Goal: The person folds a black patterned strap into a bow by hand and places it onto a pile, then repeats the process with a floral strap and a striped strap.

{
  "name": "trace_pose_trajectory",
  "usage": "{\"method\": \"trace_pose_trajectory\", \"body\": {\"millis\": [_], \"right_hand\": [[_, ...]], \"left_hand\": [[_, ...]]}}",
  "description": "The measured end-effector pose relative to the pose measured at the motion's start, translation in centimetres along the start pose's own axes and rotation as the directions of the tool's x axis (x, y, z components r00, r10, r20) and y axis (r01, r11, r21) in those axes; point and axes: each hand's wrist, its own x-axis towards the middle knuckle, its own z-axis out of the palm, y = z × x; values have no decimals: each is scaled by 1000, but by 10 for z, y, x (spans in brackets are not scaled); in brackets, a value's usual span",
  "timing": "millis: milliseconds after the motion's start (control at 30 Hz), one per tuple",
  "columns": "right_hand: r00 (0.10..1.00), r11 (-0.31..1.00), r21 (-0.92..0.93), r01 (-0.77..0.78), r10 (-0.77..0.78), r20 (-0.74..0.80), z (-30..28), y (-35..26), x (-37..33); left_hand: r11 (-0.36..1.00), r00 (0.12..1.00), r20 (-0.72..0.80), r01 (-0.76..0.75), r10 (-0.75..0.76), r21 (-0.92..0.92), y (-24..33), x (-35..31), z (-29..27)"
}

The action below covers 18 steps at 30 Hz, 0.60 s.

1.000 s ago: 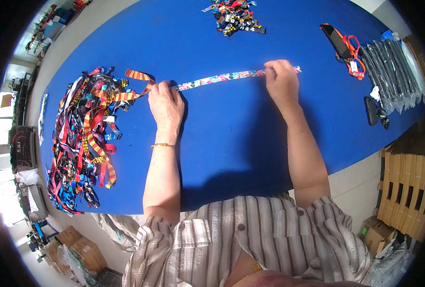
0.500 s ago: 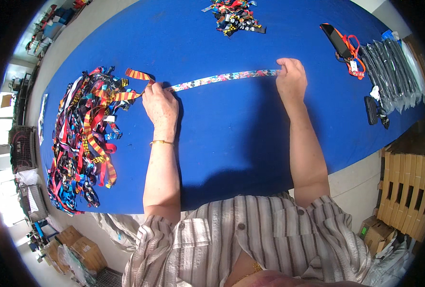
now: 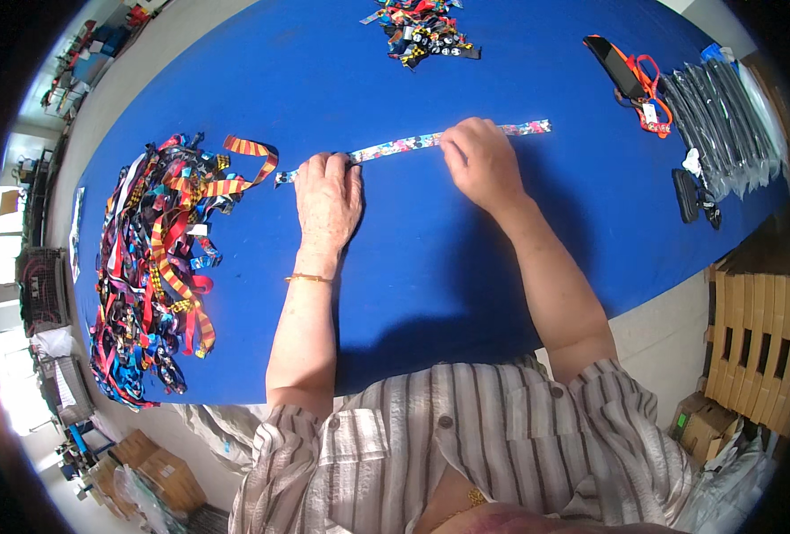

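1 patterned ribbon strip (image 3: 399, 146) lies across the blue-covered table (image 3: 413, 267), passing under both hands toward 12 o'clock, its left end near 11 and its right end near 1. The left hand (image 3: 328, 196), at 11 o'clock, lays its fingers over the strip near its left end; the right hand (image 3: 484, 160), at 1 o'clock, bends its fingers over it, short of the far end. The 2 hands are well apart; I cannot tell whether either pinches the strip or only presses it.

The step in hand looks like laying the strip straight and flat. The next move seems to call for light, even pressure and an unmoved left end.

A tangled ribbon heap (image 3: 150, 267) sits at 9 o'clock, its red-and-yellow striped ribbon (image 3: 249, 146) reaching near the left hand; a smaller ribbon pile (image 3: 420, 37) lies at 12.
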Motion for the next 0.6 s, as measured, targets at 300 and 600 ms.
{"method": "trace_pose_trajectory", "body": {"millis": [300, 600], "right_hand": [[960, 928, -281, -247, 195, -199, -14, 37, 0], [907, 811, -412, -416, 335, -256, -24, 51, -3]], "left_hand": [[989, 991, -35, 132, -130, 67, -14, 0, 1], [911, 960, -139, 274, -242, 307, -33, -4, 1]]}}
